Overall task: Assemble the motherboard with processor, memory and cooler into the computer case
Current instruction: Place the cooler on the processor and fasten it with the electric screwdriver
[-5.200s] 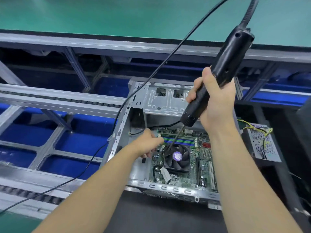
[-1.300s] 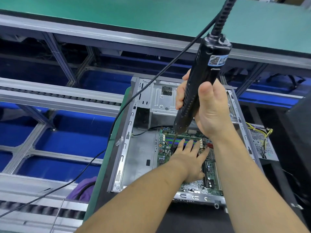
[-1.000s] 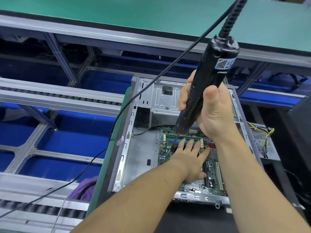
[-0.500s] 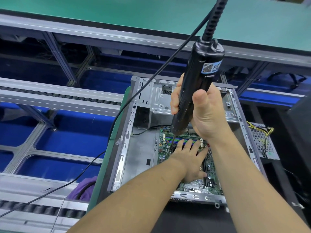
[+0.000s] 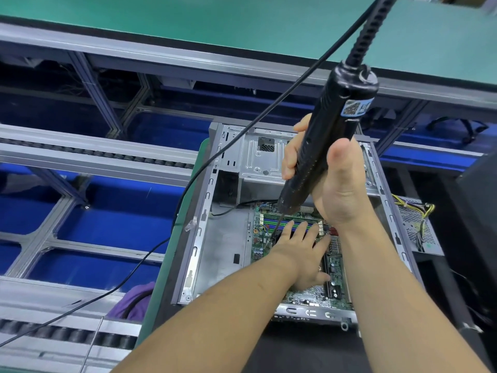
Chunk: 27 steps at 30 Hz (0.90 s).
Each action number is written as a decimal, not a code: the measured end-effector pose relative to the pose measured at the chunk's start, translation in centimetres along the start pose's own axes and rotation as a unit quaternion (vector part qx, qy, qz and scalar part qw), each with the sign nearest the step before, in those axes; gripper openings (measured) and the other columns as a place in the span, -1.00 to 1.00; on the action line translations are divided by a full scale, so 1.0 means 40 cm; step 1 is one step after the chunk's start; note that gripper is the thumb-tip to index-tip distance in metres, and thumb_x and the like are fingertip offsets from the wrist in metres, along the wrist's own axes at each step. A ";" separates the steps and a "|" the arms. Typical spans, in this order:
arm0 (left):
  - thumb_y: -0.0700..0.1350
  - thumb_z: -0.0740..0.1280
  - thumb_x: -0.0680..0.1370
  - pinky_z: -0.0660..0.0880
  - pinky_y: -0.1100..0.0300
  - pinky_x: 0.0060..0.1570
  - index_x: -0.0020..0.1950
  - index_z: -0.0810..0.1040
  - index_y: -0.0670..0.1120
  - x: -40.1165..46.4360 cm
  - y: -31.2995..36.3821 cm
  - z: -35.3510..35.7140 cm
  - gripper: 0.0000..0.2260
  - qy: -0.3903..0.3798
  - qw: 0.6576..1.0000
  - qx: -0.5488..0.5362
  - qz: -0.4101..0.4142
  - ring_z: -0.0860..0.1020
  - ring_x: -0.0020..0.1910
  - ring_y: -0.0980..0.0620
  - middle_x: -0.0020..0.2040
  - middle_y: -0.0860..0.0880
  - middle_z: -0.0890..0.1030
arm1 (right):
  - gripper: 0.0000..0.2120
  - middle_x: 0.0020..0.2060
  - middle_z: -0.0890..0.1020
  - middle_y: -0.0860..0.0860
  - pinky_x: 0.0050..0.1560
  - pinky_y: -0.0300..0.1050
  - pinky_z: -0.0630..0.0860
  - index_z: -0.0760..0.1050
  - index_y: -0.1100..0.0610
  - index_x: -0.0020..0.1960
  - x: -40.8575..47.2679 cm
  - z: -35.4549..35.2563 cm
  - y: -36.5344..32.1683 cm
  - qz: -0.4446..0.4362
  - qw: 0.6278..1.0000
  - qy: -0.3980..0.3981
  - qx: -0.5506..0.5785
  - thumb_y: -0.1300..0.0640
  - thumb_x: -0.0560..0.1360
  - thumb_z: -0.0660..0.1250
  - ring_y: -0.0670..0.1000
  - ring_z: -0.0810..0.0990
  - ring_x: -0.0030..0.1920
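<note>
In the middle right of the frame the motherboard [image 5: 301,254] lies flat inside the open computer case [image 5: 223,238], and the left hand [image 5: 301,251] presses it down with fingers straight and spread over its centre. The right hand [image 5: 330,189] is clenched round the electric screwdriver [image 5: 320,149], whose long axis slants from upper right to lower left. Its bit tip [image 5: 270,239] meets the board's left edge just beside the left fingers, so the drive should go straight down there.
</note>
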<state>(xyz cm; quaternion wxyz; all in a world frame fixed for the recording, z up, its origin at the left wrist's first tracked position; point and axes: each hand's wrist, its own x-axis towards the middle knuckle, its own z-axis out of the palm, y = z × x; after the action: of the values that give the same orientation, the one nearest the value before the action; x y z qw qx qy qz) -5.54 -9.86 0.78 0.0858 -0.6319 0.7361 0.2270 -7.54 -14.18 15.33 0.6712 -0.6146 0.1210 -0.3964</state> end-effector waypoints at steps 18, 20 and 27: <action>0.51 0.05 0.48 -0.24 -0.11 0.54 0.62 -0.19 -0.09 -0.036 -0.072 0.006 -0.03 0.040 0.999 -0.031 -0.019 -0.15 0.60 -0.05 0.64 -0.06 -0.12 | -0.49 -0.34 0.53 0.11 -0.31 -0.05 0.44 0.44 0.16 0.03 -0.008 -0.099 -0.154 -0.129 0.987 0.092 -0.039 -0.27 0.47 0.42 0.12 0.46 -0.40; 0.51 0.07 0.47 -0.22 -0.10 0.55 0.63 -0.18 -0.08 -0.035 -0.069 0.002 -0.03 0.019 0.998 -0.041 -0.031 -0.17 0.60 -0.05 0.64 -0.05 -0.15 | -0.43 -0.34 0.53 0.11 -0.31 -0.05 0.43 0.44 0.18 0.04 -0.032 -0.123 -0.133 -0.107 0.988 0.113 -0.026 -0.33 0.45 0.40 0.12 0.45 -0.39; 0.52 0.05 0.47 -0.22 -0.15 0.54 0.62 -0.19 -0.06 -0.028 -0.061 -0.011 -0.04 -0.016 0.999 -0.021 -0.047 -0.19 0.60 -0.08 0.63 -0.06 -0.18 | -0.33 -0.37 0.51 0.12 -0.35 -0.10 0.42 0.42 0.21 0.01 -0.082 -0.168 -0.092 -0.077 0.982 0.174 0.007 -0.41 0.40 0.39 0.10 0.45 -0.42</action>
<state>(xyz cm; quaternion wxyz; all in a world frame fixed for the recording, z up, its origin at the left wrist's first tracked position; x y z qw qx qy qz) -2.88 -9.28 1.08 0.0943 -0.6638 0.6992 0.2483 -15.49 -16.58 16.21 0.6115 -0.5386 0.1854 -0.5492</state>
